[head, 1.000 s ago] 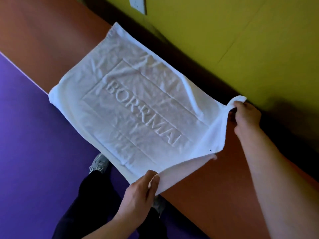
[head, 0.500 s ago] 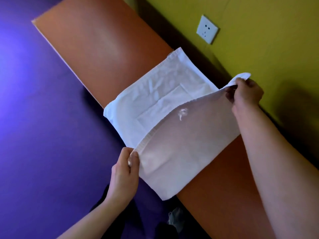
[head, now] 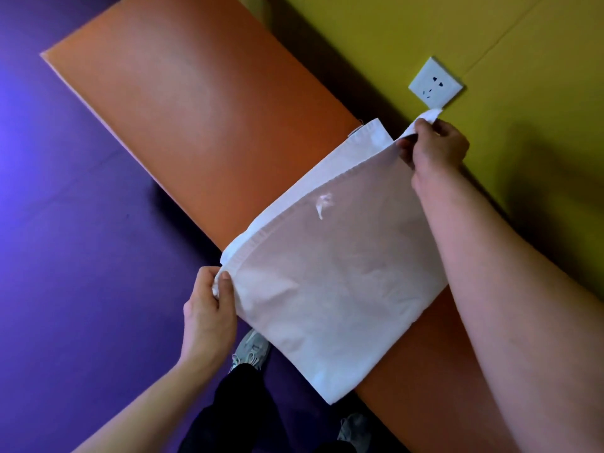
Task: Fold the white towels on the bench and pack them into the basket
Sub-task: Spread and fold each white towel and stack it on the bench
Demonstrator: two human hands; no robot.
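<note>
Across the bench (head: 183,103), near its wall-side edge, your left hand (head: 209,317) and right hand (head: 436,148) each pinch a corner of the towel (head: 336,289), holding the top layer taut so, it seems, its edges meet squarely. No basket shows.

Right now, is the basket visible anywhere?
No, only the bench, the towel and a wall socket show.

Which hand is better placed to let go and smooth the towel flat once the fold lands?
Probably the left hand. It pinches the near corner of the towel beside the open flap at the bench edge. The right hand holds the far corner up by the wall.
</note>
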